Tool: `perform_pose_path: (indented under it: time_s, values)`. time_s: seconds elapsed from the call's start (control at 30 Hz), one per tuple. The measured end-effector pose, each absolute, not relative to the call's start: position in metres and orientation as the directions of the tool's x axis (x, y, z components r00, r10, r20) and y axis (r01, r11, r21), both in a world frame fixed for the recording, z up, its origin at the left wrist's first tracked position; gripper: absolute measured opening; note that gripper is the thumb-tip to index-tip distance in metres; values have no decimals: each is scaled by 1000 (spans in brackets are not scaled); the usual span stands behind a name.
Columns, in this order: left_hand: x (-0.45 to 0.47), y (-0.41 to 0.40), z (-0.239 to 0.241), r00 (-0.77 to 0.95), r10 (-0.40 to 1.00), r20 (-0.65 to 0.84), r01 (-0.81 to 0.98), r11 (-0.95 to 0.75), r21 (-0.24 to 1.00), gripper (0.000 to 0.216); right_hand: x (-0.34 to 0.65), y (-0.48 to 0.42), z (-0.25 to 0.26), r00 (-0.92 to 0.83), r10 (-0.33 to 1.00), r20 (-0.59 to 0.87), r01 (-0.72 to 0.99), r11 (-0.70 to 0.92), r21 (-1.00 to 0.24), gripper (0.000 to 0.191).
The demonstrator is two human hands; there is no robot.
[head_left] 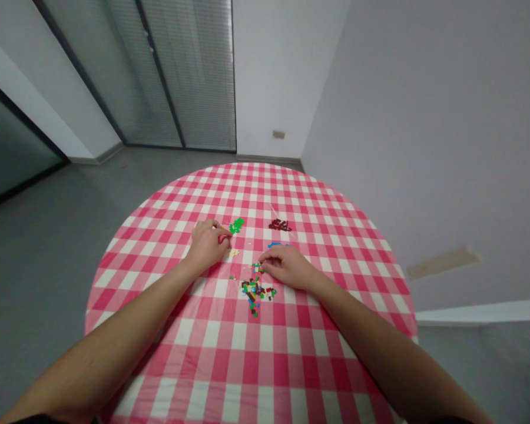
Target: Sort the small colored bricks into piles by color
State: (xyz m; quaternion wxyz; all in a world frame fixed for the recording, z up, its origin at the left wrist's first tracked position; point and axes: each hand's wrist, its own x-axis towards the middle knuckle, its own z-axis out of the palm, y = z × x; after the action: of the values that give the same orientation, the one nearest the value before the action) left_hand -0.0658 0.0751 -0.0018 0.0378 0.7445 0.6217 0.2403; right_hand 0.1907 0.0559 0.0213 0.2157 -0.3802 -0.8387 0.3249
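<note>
My left hand (207,242) rests low over the cloth with curled fingers, beside a small pile of green pieces (237,225). Its fingertips are closed together, and what they hold, if anything, is too small to make out. A few cream pieces (234,252) lie just right of that hand. My right hand (288,266) has its fingertips pinched at the upper end of a mixed heap of tiny coloured building bricks (252,291). Whatever is between those fingers is hidden. Blue pieces (277,244) show just beyond its knuckles.
A pile of dark brown pieces (280,225) lies farther back on the right. Everything sits on a round table with a red-and-white checked cloth (229,365). A wall (446,147) stands close on the right, and glass partitions (181,76) stand behind the table.
</note>
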Motion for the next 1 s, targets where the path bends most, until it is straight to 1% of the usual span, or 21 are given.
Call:
perform_pose_path:
  time_s: [0.07,0.27,0.43,0.6,0.67,0.73,0.8,0.9,1.0]
  values:
    - [-66,75,-3,118,944,308,906,-229,357,26,191,55,24,-666,739,98,507,546,-667,14]
    - [-65,75,-3,137,942,306,904,-245,351,27,193,53,32,-691,721,46,556,572,-602,14]
    - [-63,72,1,159,939,306,886,-272,376,26,194,51,36,-729,684,30,564,623,-542,11]
    - [-62,70,5,153,934,323,860,-287,423,21,197,52,36,-746,666,29,553,642,-531,10]
    - [-60,68,7,180,926,331,841,-320,437,19,199,54,35,-741,671,35,550,635,-542,12]
    - [-58,64,12,258,914,313,803,-383,457,18,200,55,35,-736,676,39,548,629,-551,12]
    - [-54,57,20,386,885,262,742,-466,482,18,201,55,35,-738,674,41,539,625,-564,10]
    - [-46,44,33,589,793,158,631,-573,522,18,200,53,36,-760,648,49,507,640,-577,11]
    - [-42,35,42,666,739,105,586,-605,539,13,196,51,33,-810,585,51,462,689,-558,16]
